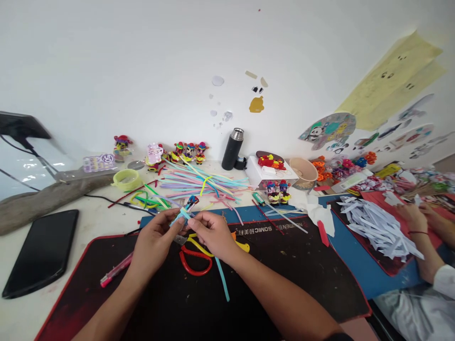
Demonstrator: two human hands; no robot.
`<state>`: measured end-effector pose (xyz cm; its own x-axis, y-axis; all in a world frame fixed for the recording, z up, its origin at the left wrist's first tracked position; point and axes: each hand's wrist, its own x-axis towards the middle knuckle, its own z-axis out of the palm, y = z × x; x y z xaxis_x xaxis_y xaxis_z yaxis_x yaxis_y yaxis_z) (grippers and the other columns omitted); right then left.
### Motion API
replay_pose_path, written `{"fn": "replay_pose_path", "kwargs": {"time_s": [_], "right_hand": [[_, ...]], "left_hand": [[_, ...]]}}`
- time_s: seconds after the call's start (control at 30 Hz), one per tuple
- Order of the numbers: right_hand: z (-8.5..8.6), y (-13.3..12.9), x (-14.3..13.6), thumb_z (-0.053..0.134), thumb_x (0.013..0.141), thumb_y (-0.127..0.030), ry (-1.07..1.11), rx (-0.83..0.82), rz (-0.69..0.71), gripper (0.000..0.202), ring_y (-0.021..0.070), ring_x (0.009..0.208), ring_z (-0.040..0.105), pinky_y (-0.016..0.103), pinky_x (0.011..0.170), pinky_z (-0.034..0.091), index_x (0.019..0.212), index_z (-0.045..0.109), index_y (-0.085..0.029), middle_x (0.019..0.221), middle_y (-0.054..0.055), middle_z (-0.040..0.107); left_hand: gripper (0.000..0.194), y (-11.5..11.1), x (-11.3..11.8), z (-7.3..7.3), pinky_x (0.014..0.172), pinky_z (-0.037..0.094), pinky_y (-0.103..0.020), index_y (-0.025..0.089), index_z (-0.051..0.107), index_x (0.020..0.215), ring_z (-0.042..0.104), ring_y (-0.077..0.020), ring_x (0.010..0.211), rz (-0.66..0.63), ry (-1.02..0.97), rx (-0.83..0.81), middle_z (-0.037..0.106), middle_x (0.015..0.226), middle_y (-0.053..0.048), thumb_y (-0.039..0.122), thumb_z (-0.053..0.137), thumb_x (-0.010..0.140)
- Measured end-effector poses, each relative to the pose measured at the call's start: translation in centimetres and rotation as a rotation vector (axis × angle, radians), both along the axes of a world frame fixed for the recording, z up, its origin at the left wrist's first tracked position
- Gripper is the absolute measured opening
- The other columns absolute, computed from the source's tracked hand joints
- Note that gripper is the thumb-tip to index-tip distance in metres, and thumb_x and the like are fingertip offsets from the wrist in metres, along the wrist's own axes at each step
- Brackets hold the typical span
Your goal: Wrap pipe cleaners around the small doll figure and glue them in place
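Between my two hands is a small figure of light-blue pipe cleaner (184, 214) with a dark red-and-blue top. My left hand (162, 232) grips it from the left, thumb and fingers closed. From the right, my right hand (212, 232) pinches the light-blue strand at the figure, and a long light-blue tail (222, 279) hangs out below that hand. Just under my hands, red-handled scissors (195, 271) lie on the black mat (284, 284). A yellow pipe cleaner (199, 247) lies by the scissors, partly hidden.
Behind my hands is a pile of pastel pipe cleaners (185, 182). A black thermos (232, 149) stands at the wall beside a white box (261, 175). At left lie a tablet (42, 253) and pink pen (116, 270). At right, another person's hands (414, 220) work near white paper strips (378, 229).
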<state>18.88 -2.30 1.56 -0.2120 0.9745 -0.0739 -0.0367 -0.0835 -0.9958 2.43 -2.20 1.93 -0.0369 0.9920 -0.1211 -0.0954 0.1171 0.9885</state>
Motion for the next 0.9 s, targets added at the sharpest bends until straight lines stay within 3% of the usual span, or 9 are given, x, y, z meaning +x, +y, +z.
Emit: {"fn": "replay_pose_path", "kwargs": {"time_s": [0.17, 0.43, 0.63, 0.9], "right_hand": [[-0.1, -0.1, 0.0, 0.074, 0.086, -0.068, 0.022, -0.003, 0.003, 0.051, 0.0080, 0.045, 0.037, 0.023, 0.044, 0.026, 0.081, 0.069, -0.018, 0.052, -0.008, 0.046], [-0.1, -0.4, 0.2, 0.069, 0.088, -0.070, -0.009, 0.002, 0.011, 0.053, 0.0095, 0.047, 0.034, 0.024, 0.047, 0.025, 0.083, 0.074, -0.018, 0.052, -0.007, 0.042], [-0.1, -0.4, 0.1, 0.073, 0.086, -0.068, 0.001, -0.012, -0.005, 0.050, 0.0115, 0.050, 0.036, 0.026, 0.051, 0.028, 0.080, 0.073, -0.019, 0.051, -0.006, 0.041], [-0.7, -0.5, -0.4, 0.072, 0.087, -0.067, 0.055, -0.029, -0.018, 0.049, 0.0098, 0.048, 0.035, 0.024, 0.048, 0.026, 0.082, 0.073, -0.018, 0.051, -0.007, 0.043]], "left_hand": [[0.058, 0.2, -0.1, 0.1, 0.075, 0.061, -0.038, 0.021, 0.076, 0.103, 0.076, -0.0276, 0.077, 0.002, 0.001, -0.016, 0.082, 0.089, -0.007, 0.062, 0.091, 0.065], [0.049, 0.6, -0.7, -1.5, 0.071, 0.059, -0.032, 0.019, 0.079, 0.103, 0.073, -0.0231, 0.076, -0.040, -0.108, -0.065, 0.081, 0.088, -0.006, 0.054, 0.092, 0.070], [0.048, 0.5, -0.4, -1.0, 0.063, 0.058, -0.029, 0.017, 0.080, 0.098, 0.073, -0.0212, 0.071, -0.002, -0.288, -0.155, 0.079, 0.081, -0.006, 0.045, 0.098, 0.062], [0.045, 0.5, -0.2, -0.9, 0.065, 0.056, -0.028, 0.017, 0.083, 0.094, 0.071, -0.0190, 0.069, 0.045, -0.367, -0.181, 0.079, 0.078, -0.005, 0.040, 0.099, 0.059]]}}
